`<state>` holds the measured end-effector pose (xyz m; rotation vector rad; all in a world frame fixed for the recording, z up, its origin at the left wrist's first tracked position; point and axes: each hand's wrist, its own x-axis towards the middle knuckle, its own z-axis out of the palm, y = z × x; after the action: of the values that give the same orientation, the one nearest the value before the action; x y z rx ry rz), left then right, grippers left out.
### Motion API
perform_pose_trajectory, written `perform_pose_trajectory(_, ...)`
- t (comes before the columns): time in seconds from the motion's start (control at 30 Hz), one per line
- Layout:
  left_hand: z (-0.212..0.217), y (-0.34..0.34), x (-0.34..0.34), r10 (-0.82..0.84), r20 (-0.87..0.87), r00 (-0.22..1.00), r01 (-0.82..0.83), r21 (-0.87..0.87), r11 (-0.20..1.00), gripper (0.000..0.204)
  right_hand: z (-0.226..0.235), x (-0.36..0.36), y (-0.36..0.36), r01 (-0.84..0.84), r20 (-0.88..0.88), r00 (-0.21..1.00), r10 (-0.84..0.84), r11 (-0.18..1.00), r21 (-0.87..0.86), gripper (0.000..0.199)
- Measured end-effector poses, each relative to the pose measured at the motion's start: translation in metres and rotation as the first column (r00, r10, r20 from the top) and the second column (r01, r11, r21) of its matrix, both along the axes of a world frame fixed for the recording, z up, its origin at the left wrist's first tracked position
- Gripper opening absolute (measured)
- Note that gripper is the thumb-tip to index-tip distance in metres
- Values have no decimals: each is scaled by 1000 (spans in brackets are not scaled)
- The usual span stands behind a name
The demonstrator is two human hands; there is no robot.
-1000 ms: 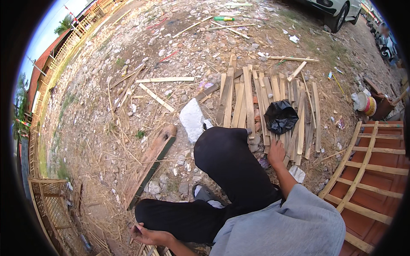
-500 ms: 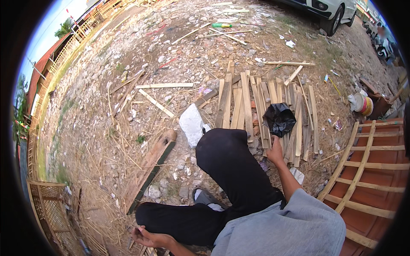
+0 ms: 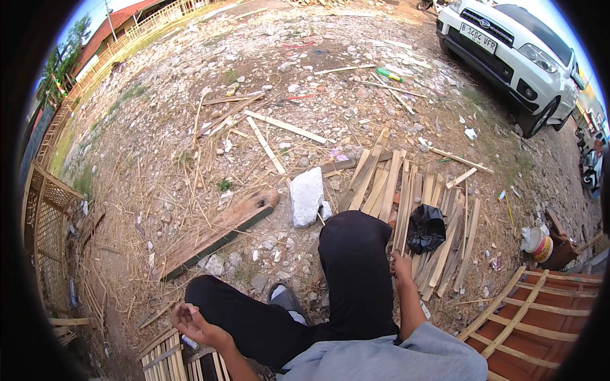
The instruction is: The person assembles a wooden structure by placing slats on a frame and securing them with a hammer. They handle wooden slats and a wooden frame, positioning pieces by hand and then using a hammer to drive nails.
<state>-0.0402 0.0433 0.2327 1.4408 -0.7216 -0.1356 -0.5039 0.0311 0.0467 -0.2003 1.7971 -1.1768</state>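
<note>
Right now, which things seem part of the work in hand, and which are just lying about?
Likely in the work, nearest the hands:
wooden slats by the right hand
black bag on them
slatted piece near the left hand

Likely just lying about:
green bottle
white block
thick plank

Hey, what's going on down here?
A person is low down on stony ground. The right hand is at the near end of some wooden slats, on which a black plastic bag lies. The left hand is by the left knee, fingers curled. Whether either hand holds anything is hard to tell. A white block lies between a wooden plank and the slats.
</note>
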Motion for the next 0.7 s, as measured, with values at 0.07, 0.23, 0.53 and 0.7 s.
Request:
perform_pose_trajectory(0.07, 0, -5, -3, -6, -9, 1000, 6, 1, 1000, 27, -23, -10, -6, -56, -222, 974, 44, 997, -52, 14)
perform_pose_trajectory(0.23, 2, -9, 4, -38, 0, 999, 38, -4, 999, 25, 81, 52, -43, -364, -667, 738, 99, 892, -270, 24)
perform_pose_trajectory(0.53, 81, -105, 21, -330, -82, 940, 309, -202, 929, 28, 136, 127, -103, -896, -800, 413, 435, 354, -270, 26)
perform_pose_trajectory(0.7, 103, -168, 0, -567, -264, 780, 546, -156, 823, 60, 127, 130, -154, -984, -676, 171, 717, 153, -88, 27)
